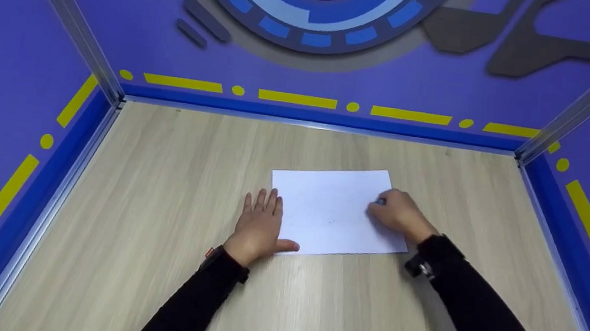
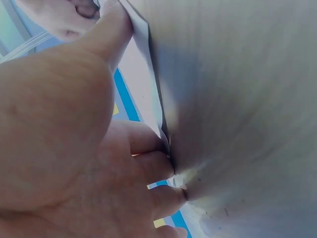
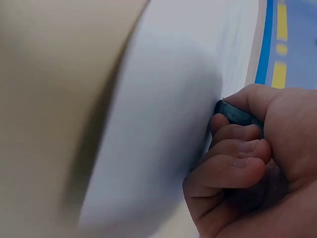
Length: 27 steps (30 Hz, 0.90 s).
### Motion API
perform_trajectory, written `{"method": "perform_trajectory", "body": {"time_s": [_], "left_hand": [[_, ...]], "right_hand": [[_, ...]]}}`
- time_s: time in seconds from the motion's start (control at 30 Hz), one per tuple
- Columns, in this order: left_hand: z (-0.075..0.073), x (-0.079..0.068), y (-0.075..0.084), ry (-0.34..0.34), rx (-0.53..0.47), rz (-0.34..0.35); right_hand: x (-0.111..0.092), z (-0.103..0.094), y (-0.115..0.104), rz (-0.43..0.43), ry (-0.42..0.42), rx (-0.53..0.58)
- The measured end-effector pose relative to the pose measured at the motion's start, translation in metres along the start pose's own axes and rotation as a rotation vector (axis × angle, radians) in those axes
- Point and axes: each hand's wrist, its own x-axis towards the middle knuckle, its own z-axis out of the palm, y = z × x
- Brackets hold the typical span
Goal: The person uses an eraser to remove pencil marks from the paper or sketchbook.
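Observation:
A white sheet of paper (image 1: 329, 208) lies on the wooden table, slightly turned. My left hand (image 1: 257, 228) rests flat across its left edge, fingers straight and spread, the thumb on the lower left corner. In the left wrist view, that edge of the paper (image 2: 143, 84) lifts a little off the table near the thumb. Over the right part of the sheet, my right hand (image 1: 398, 213) pinches a small dark teal eraser (image 3: 237, 114) between thumb and curled fingers. Most of the eraser is hidden in the hand. Tiny dark specks (image 1: 331, 222) dot the paper.
The wooden table (image 1: 159, 183) is bounded by blue-purple printed panels (image 1: 305, 78) at the back and both sides, with metal rails along the edges. Small dark crumbs (image 2: 226, 211) lie on the table near the left fingertips. Both wrists wear dark straps.

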Motion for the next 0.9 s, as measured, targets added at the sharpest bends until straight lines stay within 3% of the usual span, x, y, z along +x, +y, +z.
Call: {"method": "perform_trajectory", "body": {"time_s": [0.17, 0.47, 0.67, 0.9], "left_hand": [[-0.001, 0.000, -0.002, 0.007, -0.007, 0.005], [0.001, 0.001, 0.000, -0.006, -0.019, 0.009], [-0.001, 0.000, 0.003, -0.010, 0.010, 0.002], [-0.001, 0.002, 0.002, 0.020, 0.041, 0.002]], "right_hand": [[-0.005, -0.012, 0.021, 0.067, 0.005, 0.008], [-0.009, -0.013, 0.017, 0.088, -0.011, -0.024], [-0.011, 0.008, -0.005, -0.074, -0.041, 0.024], [-0.011, 0.043, -0.066, -0.268, -0.108, -0.012]]}}
